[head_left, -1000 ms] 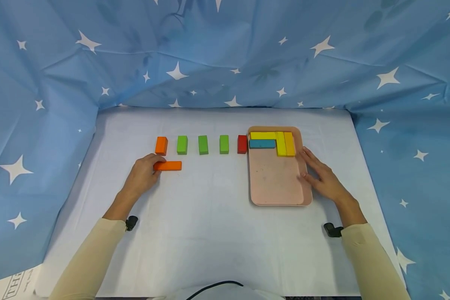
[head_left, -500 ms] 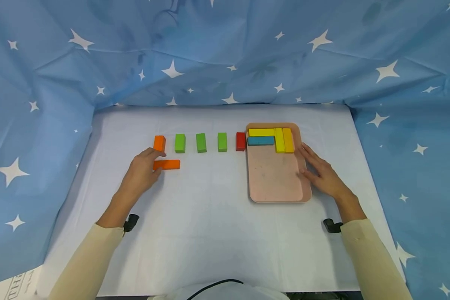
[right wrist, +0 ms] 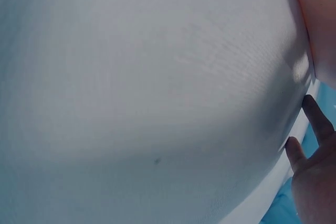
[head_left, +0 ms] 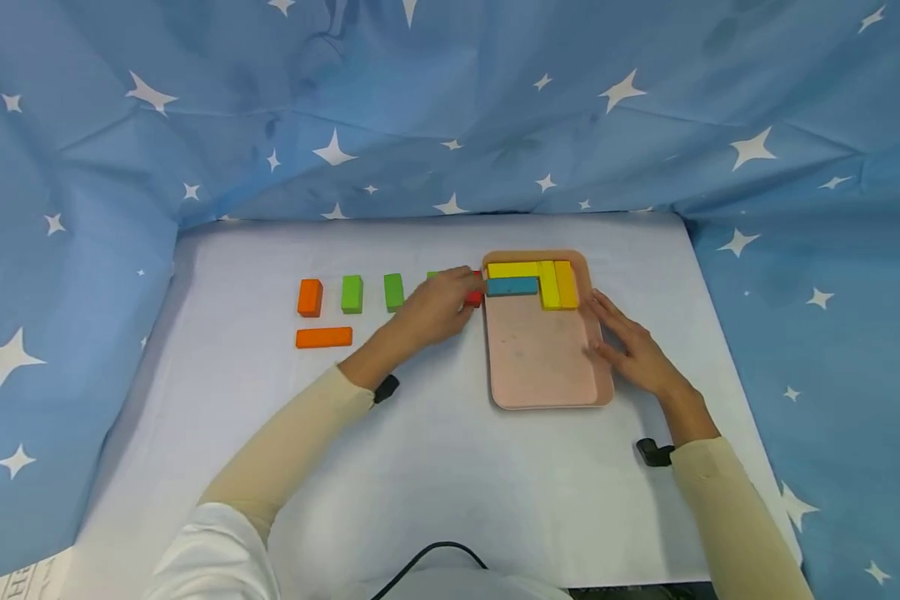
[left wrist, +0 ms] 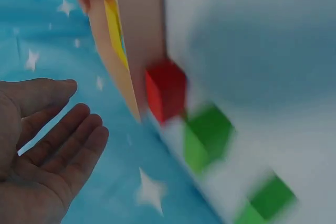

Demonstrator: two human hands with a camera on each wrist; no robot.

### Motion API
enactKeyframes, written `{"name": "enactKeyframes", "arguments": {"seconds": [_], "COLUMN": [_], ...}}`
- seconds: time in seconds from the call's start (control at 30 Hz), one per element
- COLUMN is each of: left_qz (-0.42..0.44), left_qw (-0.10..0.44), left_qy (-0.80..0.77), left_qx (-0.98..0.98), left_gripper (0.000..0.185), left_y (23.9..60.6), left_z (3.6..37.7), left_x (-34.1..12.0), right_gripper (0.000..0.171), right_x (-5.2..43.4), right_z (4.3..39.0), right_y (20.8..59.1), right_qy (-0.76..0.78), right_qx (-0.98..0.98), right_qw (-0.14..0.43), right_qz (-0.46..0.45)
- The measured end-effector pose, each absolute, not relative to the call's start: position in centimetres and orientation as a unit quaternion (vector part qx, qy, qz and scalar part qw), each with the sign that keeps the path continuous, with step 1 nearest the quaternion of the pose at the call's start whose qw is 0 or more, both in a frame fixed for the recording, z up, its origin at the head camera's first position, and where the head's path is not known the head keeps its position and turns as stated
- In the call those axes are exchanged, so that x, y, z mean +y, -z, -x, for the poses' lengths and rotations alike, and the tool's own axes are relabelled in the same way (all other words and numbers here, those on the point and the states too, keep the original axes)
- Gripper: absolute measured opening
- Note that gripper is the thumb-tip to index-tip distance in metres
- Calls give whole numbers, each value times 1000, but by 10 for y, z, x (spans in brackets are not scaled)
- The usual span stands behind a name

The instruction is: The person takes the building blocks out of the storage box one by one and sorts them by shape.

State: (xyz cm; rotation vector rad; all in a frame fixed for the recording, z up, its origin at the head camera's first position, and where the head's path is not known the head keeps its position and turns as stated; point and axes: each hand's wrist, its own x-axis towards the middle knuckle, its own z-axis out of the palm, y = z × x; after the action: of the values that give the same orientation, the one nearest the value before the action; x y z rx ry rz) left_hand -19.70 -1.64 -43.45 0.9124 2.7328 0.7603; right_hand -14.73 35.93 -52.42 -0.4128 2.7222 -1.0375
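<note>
**Left hand now over at the red block, right beside the tray**

Red block (head_left: 477,297) sitting on the worktop (head_left: 420,467), touching or just about touching the left wall of the pink tray (head_left: 543,392), at roughly 12 o'clock of the head view's centre. Long axis running away from the body, same as the green blocks (head_left: 352,293) in the row to its 9 o'clock. Left hand (head_left: 438,304) clearly the nearer one: fingertips reaching the block from the 8 o'clock side, partly covering it and the nearest green one. Fingers relaxed and spread in the wrist view (left wrist: 47,145), nothing held, block (left wrist: 165,90) just ahead of them. Can't tell whether contact is made yet.

Right hand (head_left: 630,346) flat on the tray's right rim, fingers straight, gripping nothing. Inside the tray, yellow blocks (head_left: 514,269) and a blue block (head_left: 512,286) packed at the far end.

Versus a second ago: left hand gone from the flat orange block (head_left: 324,337) at the row's left end, travelled right along the row. Orange block lying loose, unmoved. Right hand and tray same as before.
</note>
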Motion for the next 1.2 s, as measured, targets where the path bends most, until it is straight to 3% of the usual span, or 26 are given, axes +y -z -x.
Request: {"name": "enactKeyframes", "arguments": {"seconds": [0.2,0.37,0.9,1.2], "left_qz": [-323,-311,-333,-338], "left_qw": [154,171,115,121], "left_qy": [-218,-158,-85,-77], "left_qx": [908,921,932,930], "left_gripper": [36,36,25,37], "left_y": [450,465,477,483], "left_z": [221,233,236,240], "left_x": [54,75,88,88], "right_gripper": [73,74,72,71], "right_x": [360,356,362,362], "right_z": [145,146,147,147], "right_y": [524,523,524,524], "right_qy": [342,331,324,332], "right_qx": [925,928,929,926], "right_qw": [94,104,88,95], "right_qz": [137,137,154,152]}}
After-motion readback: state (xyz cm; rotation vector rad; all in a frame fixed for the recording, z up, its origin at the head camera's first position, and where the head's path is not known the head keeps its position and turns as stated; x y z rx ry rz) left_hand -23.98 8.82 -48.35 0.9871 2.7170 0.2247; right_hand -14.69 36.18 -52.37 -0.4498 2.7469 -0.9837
